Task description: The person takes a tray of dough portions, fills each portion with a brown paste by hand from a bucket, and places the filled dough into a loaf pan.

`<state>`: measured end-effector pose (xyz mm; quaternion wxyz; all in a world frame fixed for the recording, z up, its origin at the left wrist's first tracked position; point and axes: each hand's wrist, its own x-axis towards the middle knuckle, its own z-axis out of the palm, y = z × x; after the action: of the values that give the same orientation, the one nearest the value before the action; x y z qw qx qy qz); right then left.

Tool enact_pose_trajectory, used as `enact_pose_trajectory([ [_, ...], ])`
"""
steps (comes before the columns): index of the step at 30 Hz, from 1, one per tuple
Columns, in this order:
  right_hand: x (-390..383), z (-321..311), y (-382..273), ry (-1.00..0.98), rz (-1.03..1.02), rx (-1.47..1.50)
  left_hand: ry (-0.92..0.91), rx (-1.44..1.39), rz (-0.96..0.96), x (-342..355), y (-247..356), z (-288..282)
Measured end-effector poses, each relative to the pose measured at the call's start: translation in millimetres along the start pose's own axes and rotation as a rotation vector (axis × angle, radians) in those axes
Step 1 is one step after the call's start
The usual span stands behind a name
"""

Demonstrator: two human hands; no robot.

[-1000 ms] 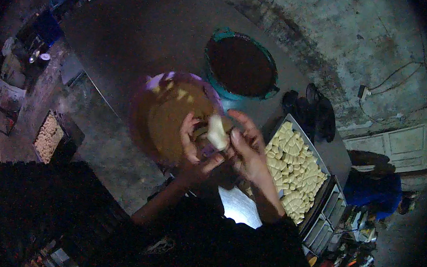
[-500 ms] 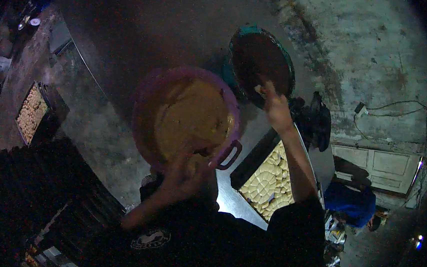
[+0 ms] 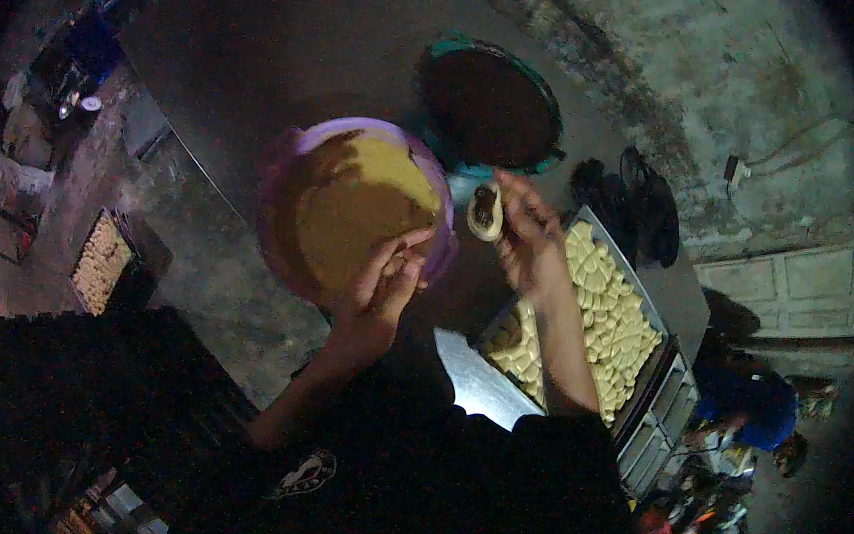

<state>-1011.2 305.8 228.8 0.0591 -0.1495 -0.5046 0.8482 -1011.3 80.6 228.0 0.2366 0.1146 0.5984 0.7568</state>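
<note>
Between the fingers and thumb of my right hand is a small flattened piece of pale dough with dark filling in its middle. My left hand is closed at the near right side of a purple basin, its fingertips bunched; what they hold, if anything, I cannot make out. Yellowish dough lies inside the basin, partly in shadow. Beyond my right hand sits a green-rimmed tub full of a dark mass. A tray packed with pale dough pieces lies under my right forearm.
Dark objects, perhaps bags, lie against the stained wall. Another tray of small pieces stands low at the left. On the right are a person in blue and a pale door.
My right hand has come back from the dark tub toward the basin, and dark filling now shows on its dough piece. My left hand has moved slightly right and up. The whole view has shifted.
</note>
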Motion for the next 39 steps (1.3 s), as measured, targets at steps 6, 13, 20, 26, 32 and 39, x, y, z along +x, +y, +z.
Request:
enact_pose_trajectory([
  [6, -141, -6, 21, 0.149, -0.284, 0.233, -0.127, -0.649, -0.23, -38, -67, 80],
  [13, -269, -96, 27, 0.152, -0.513, -0.195, -0.19, -0.537, -0.379, -117, -62, 158],
  [20, -371, -119, 17, 0.35, -0.759, -0.942, -0.513, -0.246, -0.095, -186, -72, 210],
  [26, -405, -117, 5, 0.264, -0.951, -1.059, -0.484, -0.483, -0.303, -206, -78, 225],
  [32, -416, -109, -5, 0.098, -0.927, -1.179, -0.506, 0.097, 0.042, -203, -75, 210],
  [39, -383, -79, -18, 0.188, -0.899, -1.105, -0.619, -0.065, 0.242, -185, -48, 185],
])
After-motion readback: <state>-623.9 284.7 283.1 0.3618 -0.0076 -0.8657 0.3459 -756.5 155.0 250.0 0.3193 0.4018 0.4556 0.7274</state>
